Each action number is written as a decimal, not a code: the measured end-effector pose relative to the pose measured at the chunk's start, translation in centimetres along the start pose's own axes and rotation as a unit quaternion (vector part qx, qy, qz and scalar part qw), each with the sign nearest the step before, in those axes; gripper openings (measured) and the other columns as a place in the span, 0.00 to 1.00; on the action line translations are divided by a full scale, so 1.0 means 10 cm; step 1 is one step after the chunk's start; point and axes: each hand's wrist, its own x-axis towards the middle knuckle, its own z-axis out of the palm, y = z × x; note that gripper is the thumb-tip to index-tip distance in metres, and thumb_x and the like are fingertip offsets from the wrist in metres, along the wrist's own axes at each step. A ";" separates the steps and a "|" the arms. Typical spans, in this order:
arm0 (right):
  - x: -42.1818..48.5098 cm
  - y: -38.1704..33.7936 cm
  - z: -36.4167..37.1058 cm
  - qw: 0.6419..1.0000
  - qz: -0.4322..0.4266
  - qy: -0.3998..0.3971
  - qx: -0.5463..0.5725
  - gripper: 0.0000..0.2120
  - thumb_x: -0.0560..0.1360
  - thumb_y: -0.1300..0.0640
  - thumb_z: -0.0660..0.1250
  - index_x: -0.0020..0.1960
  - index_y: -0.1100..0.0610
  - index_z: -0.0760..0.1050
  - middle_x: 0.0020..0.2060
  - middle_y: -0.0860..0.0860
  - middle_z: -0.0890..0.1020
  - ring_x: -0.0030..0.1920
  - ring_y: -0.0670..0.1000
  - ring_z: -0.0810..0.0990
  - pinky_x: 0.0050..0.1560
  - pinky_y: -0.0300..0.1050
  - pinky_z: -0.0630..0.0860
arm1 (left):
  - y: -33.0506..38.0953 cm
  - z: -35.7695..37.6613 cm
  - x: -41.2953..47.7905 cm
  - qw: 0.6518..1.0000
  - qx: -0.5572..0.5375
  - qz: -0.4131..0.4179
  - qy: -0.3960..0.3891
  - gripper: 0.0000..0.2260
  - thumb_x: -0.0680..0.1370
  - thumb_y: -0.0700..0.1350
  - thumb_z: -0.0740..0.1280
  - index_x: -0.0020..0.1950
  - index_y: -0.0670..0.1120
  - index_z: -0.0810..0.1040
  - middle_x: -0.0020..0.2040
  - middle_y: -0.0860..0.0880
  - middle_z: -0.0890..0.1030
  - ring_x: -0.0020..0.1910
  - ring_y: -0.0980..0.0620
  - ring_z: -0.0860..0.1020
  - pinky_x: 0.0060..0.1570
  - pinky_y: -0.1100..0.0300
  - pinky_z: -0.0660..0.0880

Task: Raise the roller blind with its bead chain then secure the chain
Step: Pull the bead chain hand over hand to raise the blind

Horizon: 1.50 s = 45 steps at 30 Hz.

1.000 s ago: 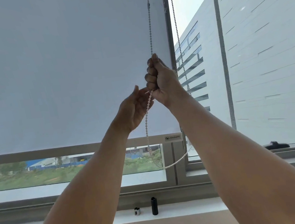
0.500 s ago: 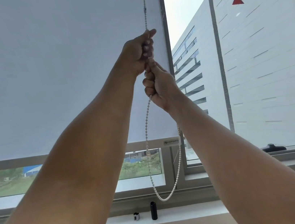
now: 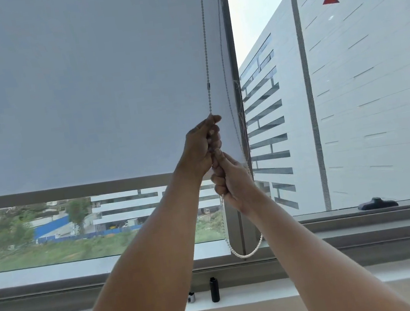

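A pale grey roller blind (image 3: 78,88) covers the upper left window, and its bottom bar (image 3: 67,192) hangs above a strip of open glass. The bead chain (image 3: 206,49) drops along the blind's right edge with a small connector on it. My left hand (image 3: 201,146) is fisted on the front strand. Directly below it, my right hand (image 3: 231,180) grips the same strand, the two touching. Under my hands the white chain loop (image 3: 244,254) hangs slack by the window frame. The rear strand runs up beside the frame.
A vertical window post (image 3: 230,46) stands just right of the chain. On the sill sit a small black cylinder (image 3: 214,289) and a tiny silver piece (image 3: 191,297). A dark window handle (image 3: 376,203) lies on the right frame. Buildings and grass show outside.
Both hands have pulled the chain down. The left hand came from above down to just over the right. The blind's bottom bar sits higher, showing more of the outside.
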 end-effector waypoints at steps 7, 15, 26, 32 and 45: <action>-0.14 0.41 -0.28 0.998 0.055 0.010 -0.011 0.14 0.80 0.53 0.55 0.35 0.52 0.65 0.17 0.43 0.62 0.16 0.40 0.56 0.13 0.31 0.53 | -0.47 -0.28 -0.19 1.000 -0.014 -0.018 0.002 0.12 0.80 0.42 0.56 0.41 0.44 0.75 0.22 0.56 0.66 0.18 0.61 0.61 0.17 0.70 0.58; -0.12 0.46 -0.38 0.996 0.081 -0.011 -0.034 0.15 0.80 0.52 0.55 0.35 0.52 0.65 0.18 0.43 0.61 0.16 0.40 0.56 0.14 0.31 0.53 | -0.55 -0.33 -0.25 1.000 -0.025 -0.011 0.008 0.12 0.80 0.42 0.56 0.41 0.44 0.75 0.22 0.56 0.67 0.20 0.61 0.61 0.18 0.70 0.59; 0.11 0.17 -0.58 0.978 0.137 -0.060 -0.146 0.12 0.77 0.59 0.55 0.40 0.58 0.75 0.32 0.48 0.79 0.38 0.47 0.76 0.42 0.40 0.72 | -0.51 -0.36 -0.30 0.998 -0.049 0.037 0.008 0.12 0.80 0.40 0.54 0.41 0.42 0.74 0.22 0.55 0.66 0.19 0.61 0.61 0.18 0.71 0.58; 0.46 -0.33 -0.17 0.996 0.035 -0.039 -0.078 0.12 0.79 0.52 0.56 0.47 0.57 0.76 0.37 0.49 0.84 0.40 0.47 0.81 0.42 0.39 0.77 | -0.53 -0.31 -0.30 0.996 -0.087 0.020 -0.001 0.13 0.81 0.40 0.54 0.40 0.43 0.73 0.21 0.55 0.66 0.19 0.61 0.62 0.19 0.71 0.58; 0.79 -0.80 0.61 0.950 -0.122 0.177 -0.228 0.21 0.80 0.49 0.54 0.30 0.55 0.63 0.26 0.50 0.64 0.26 0.49 0.60 0.25 0.40 0.57 | -0.58 -0.19 -0.31 0.994 -0.101 0.027 -0.025 0.19 0.80 0.39 0.55 0.35 0.45 0.79 0.22 0.55 0.65 0.19 0.61 0.62 0.19 0.71 0.57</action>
